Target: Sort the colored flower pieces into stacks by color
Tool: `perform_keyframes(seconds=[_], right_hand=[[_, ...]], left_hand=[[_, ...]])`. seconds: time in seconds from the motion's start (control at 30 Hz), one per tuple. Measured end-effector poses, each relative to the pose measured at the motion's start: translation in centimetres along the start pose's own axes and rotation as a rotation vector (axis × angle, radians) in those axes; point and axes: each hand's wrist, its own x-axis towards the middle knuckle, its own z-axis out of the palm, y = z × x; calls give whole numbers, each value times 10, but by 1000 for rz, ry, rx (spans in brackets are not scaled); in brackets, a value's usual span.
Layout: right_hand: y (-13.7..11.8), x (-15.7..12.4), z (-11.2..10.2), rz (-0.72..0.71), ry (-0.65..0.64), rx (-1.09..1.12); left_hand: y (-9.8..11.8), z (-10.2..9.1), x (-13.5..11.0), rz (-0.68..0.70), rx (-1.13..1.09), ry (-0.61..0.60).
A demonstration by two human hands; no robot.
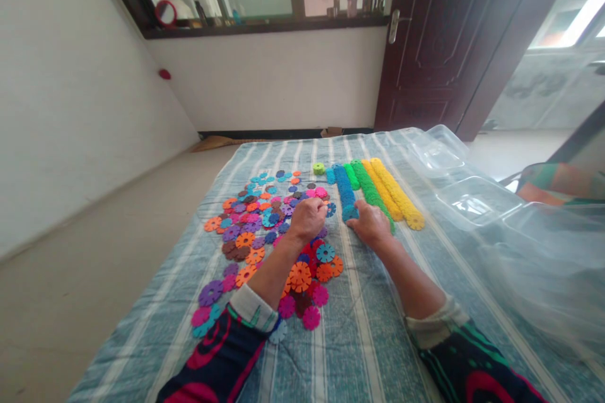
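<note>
My left hand (309, 219) is closed above the right side of a loose heap of notched plastic discs (246, 239) in orange, purple, pink, blue, brown and red. A dark blue disc (331, 209) shows just beside its fingertips; whether they grip anything is hidden. My right hand (372, 223) has thumb and fingers closed around the near end of a row of blue discs (345, 184) stacked on edge. Right of that row lie a short bright green row (351, 175), a longer green row (371, 189) and two yellow rows (394, 192).
A small lime green stack (319, 169) and a short light blue row (331, 175) are near the far edge. Transparent plastic boxes (477, 201) stand along the right side. A striped cloth (326, 359) covers the surface. Beyond are a wall, a window ledge (274, 28) and a door (435, 31).
</note>
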Motion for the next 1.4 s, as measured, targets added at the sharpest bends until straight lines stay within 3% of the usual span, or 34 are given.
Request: perform_keyframes(seconds=[0.43, 1.07, 1.23, 1.4], right_hand=[[1, 5, -3, 21, -38, 36], [0, 0, -3, 6, -8, -5], [1, -1, -3, -16, -1, -2], [2, 0, -1, -13, -10, -1]], left_hand=[[6, 21, 25, -69, 2, -55], [-4, 22, 19, -4, -162, -88], [-6, 19, 24, -14, -172, -75], [-4, 24, 32, 30, -182, -141]])
